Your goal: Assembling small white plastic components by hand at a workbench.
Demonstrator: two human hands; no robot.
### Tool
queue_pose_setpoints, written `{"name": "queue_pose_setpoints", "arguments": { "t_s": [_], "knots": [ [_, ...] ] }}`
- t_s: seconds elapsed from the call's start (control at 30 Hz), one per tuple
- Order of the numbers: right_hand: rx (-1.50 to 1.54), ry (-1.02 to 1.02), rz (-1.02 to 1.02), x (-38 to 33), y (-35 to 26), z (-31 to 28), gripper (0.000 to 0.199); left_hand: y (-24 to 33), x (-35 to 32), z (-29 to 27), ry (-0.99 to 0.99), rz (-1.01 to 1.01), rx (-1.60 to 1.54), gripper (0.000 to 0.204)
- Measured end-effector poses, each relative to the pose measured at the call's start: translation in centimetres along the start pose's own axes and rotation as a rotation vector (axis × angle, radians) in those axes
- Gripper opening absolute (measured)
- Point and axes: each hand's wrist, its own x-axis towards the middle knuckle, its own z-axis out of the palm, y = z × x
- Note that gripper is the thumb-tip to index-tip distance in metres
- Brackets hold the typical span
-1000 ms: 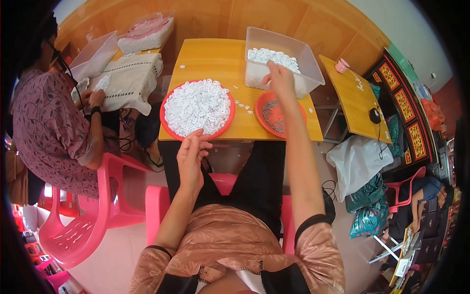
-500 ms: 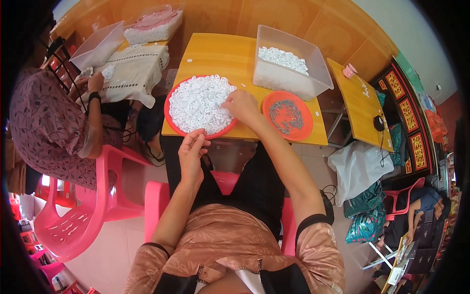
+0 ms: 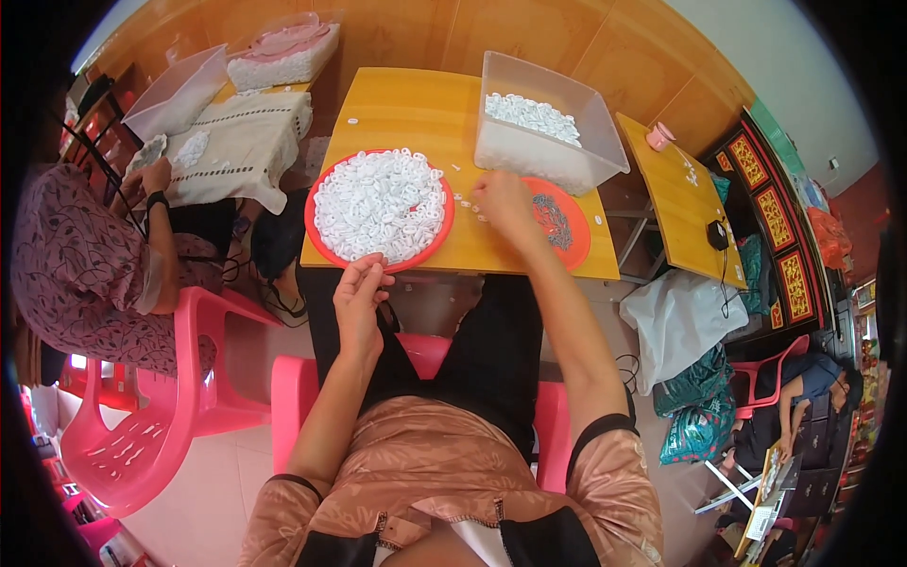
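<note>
Orange-brown wall [image 3: 534,33], pale floor [image 3: 222,468], probably tiled

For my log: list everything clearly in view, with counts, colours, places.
tables: several, yellow, left to right
tray: one, red, centre
bins: three, translucent, centre and left
small pieces: many, white, tray, bins, tables
plate: one, orange-red, right of tray
bits: many, grey, on plate
cloth: one, cream, left
cup: one, pink, right
cabinet: one, black, red, gold, right
bags: several, white, teal, red, right
chairs: several, pink, left to right
other people: at least two, mauve and dark clothing, left and right
left hand: one, by tray's near edge
right hand: one, between tray and plate
</note>
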Motion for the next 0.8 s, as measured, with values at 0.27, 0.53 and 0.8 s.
{"name": "queue_pose_setpoints", "arguments": {
  "t_s": [0.27,0.53,0.8],
  "knots": [
    [-0.196,-0.095,0.033,-0.4,0.3,1.6,0.018,-0.1,-0.2,-0.1,-0.002,0.034,0.035,0.019],
    [-0.204,-0.151,0.168,-0.1,-0.2,1.7,0.023,-0.2,-0.2,0.2,-0.016,0.040,0.044,0.019],
    [0.057,-0.083,0.116,-2.9,-3.2,-0.3,0.020,-0.4,-1.1,0.9,-0.076,0.002,0.072,0.023]
  ]
}}
